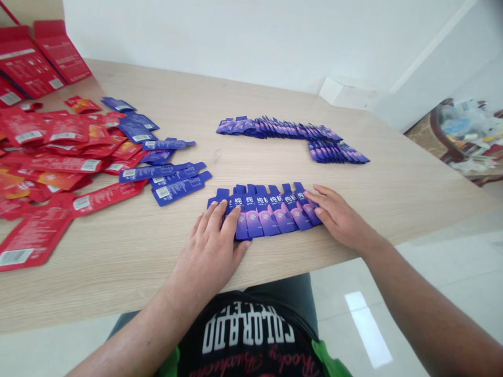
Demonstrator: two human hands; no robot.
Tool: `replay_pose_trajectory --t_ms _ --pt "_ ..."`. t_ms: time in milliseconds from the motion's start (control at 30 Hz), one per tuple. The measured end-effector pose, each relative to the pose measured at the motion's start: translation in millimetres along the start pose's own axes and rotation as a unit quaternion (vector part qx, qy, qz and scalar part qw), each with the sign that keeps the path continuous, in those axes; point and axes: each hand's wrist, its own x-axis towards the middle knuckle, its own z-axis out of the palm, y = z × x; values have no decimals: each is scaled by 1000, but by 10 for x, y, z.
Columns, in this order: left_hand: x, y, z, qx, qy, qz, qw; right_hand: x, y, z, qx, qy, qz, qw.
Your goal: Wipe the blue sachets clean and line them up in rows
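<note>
A row of purple sachets [268, 212] lies fanned out and overlapping near the table's front edge, printed sides up. My left hand [212, 241] rests over the row's left end, fingers stretched across the sachets and thumb at their lower edge. At the right end, my right hand [338, 214] touches the last sachet with its fingertips, fingers extended. Neither hand is wrapped round anything. The sachets under my left fingers are partly hidden.
Farther back lie a long overlapping row of purple sachets [283, 128] and a shorter one [338, 152]. Loose purple sachets [181, 187] border a heap of red sachets [66, 136] on the left. Red boxes [63, 55] stand behind; a white box [348, 94] sits against the wall.
</note>
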Motion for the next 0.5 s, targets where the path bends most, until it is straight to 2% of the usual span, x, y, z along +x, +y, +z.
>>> replay_pose_trajectory --t_ms 167,500 --pt "-2 3 7 -6 0 -4 1000 -96 -128 69 -29 -57 -38 997" --pt "3 -18 -25 -3 -15 -6 1000 -148 -217 142 -30 -47 -37 998"
